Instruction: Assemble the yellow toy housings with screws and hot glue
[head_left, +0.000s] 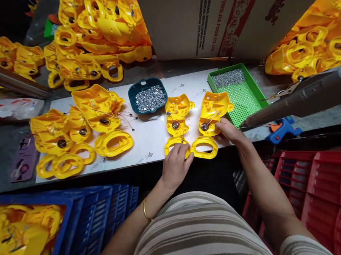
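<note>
My left hand (pixel 176 161) has its fingers closed on the yellow ring part (pixel 169 144) below the left yellow shell (pixel 177 112). My right hand (pixel 228 130) touches the lower right edge of the right yellow shell (pixel 213 104); its fingertips are partly hidden and I cannot make out what they grip. Both shells lie open side up with a round black piece and thin wires inside. A second yellow ring (pixel 204 147) lies under the right shell, between my hands. Behind and left sits a dark teal tray (pixel 132 103) of small metal pieces.
A green tray (pixel 252 87) with screws stands behind my right hand, near a grey pole (pixel 300 96) and a blue glue gun (pixel 282 129). More yellow shells (pixel 96 108) lie left. A carton (pixel 182 24) stands behind; blue (pixel 97 211) and red crates (pixel 319 188) are below.
</note>
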`<action>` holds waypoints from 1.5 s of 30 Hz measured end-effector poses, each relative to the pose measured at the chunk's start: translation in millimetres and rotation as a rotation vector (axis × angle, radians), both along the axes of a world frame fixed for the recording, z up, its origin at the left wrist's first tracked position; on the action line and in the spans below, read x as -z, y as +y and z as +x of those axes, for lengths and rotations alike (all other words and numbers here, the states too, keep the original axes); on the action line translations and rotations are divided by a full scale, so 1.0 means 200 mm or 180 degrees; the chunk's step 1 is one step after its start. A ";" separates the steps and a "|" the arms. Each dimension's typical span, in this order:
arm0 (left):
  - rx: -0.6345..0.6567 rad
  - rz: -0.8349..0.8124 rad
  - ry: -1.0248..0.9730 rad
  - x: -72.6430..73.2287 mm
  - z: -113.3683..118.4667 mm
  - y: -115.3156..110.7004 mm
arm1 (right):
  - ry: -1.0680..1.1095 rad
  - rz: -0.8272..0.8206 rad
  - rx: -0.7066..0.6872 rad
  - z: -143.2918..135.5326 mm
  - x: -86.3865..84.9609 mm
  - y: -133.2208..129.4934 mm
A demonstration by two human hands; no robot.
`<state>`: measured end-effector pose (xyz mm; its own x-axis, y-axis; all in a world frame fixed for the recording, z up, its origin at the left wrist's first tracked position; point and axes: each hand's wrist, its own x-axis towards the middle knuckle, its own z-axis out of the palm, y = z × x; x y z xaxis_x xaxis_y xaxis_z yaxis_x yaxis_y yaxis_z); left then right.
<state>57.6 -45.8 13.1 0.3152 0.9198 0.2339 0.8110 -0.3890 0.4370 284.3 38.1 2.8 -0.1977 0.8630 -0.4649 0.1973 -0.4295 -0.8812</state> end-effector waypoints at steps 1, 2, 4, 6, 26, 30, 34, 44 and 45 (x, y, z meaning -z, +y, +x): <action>0.0028 -0.0007 -0.0004 0.00 0.00 0.00 | -0.0131 -0.0002 -0.0074 0.00 -0.01 0.00; 0.0060 -0.0022 -0.0043 0.01 -0.01 0.00 | -0.0265 0.0010 -0.0147 0.00 -0.01 0.00; 0.0089 -0.0028 -0.0204 0.00 -0.01 0.01 | -0.0544 0.0109 -0.0244 0.00 -0.01 0.00; 0.0085 0.0062 -0.0326 -0.01 0.00 0.03 | -0.0843 0.0302 -0.0272 -0.01 -0.02 -0.01; 0.0051 0.0004 0.0087 0.00 0.15 0.17 | -0.2322 0.2327 0.0670 -0.22 0.03 -0.35; 0.0077 -0.0046 0.0085 0.00 0.15 0.17 | -0.2005 0.2074 0.0960 -0.25 0.06 -0.35; 0.0086 -0.0285 -0.0091 -0.01 0.15 0.18 | -0.1963 0.1952 0.1097 -0.27 0.07 -0.35; 0.0265 -0.1194 -0.1197 -0.08 0.14 0.22 | -0.1492 0.1943 0.0870 -0.21 0.04 -0.36; 0.0224 -0.1350 -0.1328 -0.08 0.15 0.22 | -0.1484 0.1957 0.0834 -0.21 0.05 -0.36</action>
